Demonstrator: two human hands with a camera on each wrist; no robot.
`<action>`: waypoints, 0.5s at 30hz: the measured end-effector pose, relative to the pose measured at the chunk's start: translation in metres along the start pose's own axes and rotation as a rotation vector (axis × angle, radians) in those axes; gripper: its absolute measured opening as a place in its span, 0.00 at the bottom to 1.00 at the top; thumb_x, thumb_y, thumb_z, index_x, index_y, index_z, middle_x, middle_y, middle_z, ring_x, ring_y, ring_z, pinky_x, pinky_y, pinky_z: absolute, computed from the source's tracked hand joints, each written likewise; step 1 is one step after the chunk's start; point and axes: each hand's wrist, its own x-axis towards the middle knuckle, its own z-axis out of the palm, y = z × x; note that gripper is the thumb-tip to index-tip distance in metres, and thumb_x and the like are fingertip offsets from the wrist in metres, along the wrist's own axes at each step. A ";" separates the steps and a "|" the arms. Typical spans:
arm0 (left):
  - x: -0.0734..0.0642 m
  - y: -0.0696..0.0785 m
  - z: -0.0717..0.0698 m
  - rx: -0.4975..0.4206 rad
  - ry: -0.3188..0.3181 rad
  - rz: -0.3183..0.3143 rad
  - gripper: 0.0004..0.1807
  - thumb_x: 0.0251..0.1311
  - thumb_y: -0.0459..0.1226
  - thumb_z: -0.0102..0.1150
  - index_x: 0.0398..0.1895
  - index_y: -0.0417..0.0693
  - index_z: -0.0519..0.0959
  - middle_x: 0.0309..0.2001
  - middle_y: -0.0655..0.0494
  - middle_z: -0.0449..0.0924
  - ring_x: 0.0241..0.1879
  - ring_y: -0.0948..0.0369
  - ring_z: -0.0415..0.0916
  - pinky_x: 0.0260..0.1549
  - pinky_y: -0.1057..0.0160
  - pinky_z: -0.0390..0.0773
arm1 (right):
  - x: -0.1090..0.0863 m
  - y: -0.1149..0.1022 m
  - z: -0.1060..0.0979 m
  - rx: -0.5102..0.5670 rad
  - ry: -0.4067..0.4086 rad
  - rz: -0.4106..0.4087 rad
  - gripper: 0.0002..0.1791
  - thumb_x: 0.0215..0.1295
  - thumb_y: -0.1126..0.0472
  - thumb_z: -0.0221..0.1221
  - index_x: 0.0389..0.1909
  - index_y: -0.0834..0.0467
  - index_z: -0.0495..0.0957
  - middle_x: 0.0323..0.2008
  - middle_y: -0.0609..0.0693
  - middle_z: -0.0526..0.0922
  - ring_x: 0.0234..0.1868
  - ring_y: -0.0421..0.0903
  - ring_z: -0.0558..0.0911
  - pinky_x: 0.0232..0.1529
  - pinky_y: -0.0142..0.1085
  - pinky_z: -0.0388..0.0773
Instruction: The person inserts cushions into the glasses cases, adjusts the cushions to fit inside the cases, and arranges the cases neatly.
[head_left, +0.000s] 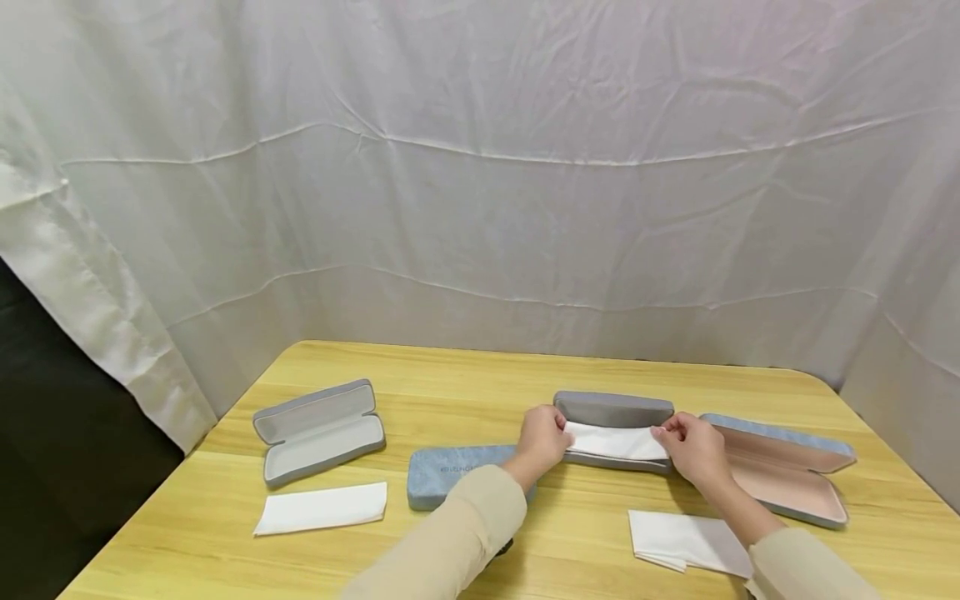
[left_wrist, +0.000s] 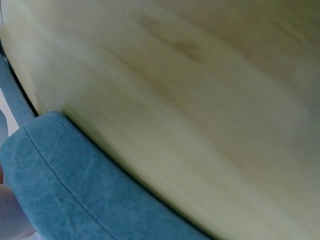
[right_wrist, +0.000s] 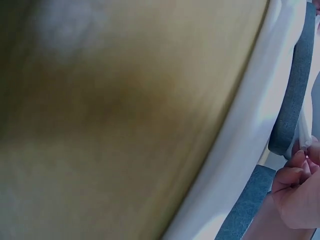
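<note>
In the head view a folded white cloth (head_left: 617, 442) spans between both hands over an open grey glasses case (head_left: 615, 408). My left hand (head_left: 542, 437) pinches the cloth's left end. At its right end, my right hand (head_left: 693, 448) grips the cloth between thumb and fingers, a pinch the right wrist view also shows on the hand (right_wrist: 300, 192). The cloth lies at the mouth of the case's lower half; whether it touches the inside I cannot tell. Below the left forearm sits a closed blue glasses case (head_left: 453, 477), partly covered by the sleeve.
Right of the hands stands an open blue case with pink lining (head_left: 787, 483). A second folded cloth (head_left: 686, 537) lies before it, partly under the right forearm. On the left are an open grey case (head_left: 322, 442) and another white cloth (head_left: 322, 507). A white curtain hangs behind the table.
</note>
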 end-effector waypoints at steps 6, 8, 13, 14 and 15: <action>0.000 0.005 0.003 0.024 0.014 -0.052 0.18 0.49 0.26 0.63 0.12 0.46 0.65 0.16 0.59 0.61 0.18 0.64 0.59 0.16 0.71 0.60 | -0.001 0.000 0.001 -0.012 -0.018 -0.003 0.11 0.64 0.60 0.56 0.29 0.65 0.74 0.17 0.49 0.69 0.20 0.43 0.65 0.23 0.33 0.61; 0.000 0.005 0.004 0.031 0.020 -0.061 0.21 0.50 0.27 0.62 0.11 0.49 0.61 0.15 0.59 0.59 0.17 0.64 0.57 0.15 0.71 0.58 | 0.000 0.000 0.003 -0.018 -0.024 -0.008 0.10 0.64 0.61 0.56 0.29 0.66 0.74 0.18 0.50 0.70 0.21 0.43 0.65 0.23 0.33 0.61; 0.001 0.006 0.006 0.101 0.047 -0.055 0.21 0.49 0.27 0.62 0.10 0.49 0.61 0.14 0.59 0.60 0.17 0.64 0.57 0.15 0.70 0.57 | 0.001 0.000 0.005 -0.036 -0.054 -0.012 0.08 0.64 0.63 0.54 0.32 0.66 0.75 0.20 0.50 0.73 0.23 0.43 0.67 0.24 0.34 0.63; 0.001 0.007 0.006 0.116 0.052 -0.057 0.21 0.49 0.27 0.62 0.10 0.48 0.62 0.15 0.59 0.60 0.18 0.64 0.58 0.16 0.70 0.58 | 0.001 -0.001 0.005 -0.037 -0.060 -0.012 0.09 0.64 0.63 0.54 0.32 0.66 0.75 0.21 0.51 0.73 0.23 0.43 0.68 0.24 0.34 0.63; 0.001 0.007 0.006 0.132 0.058 -0.060 0.20 0.48 0.27 0.62 0.10 0.49 0.63 0.15 0.59 0.61 0.18 0.64 0.58 0.16 0.70 0.58 | 0.002 -0.001 0.005 -0.040 -0.064 -0.012 0.09 0.64 0.63 0.53 0.33 0.66 0.75 0.21 0.51 0.74 0.23 0.44 0.68 0.24 0.34 0.63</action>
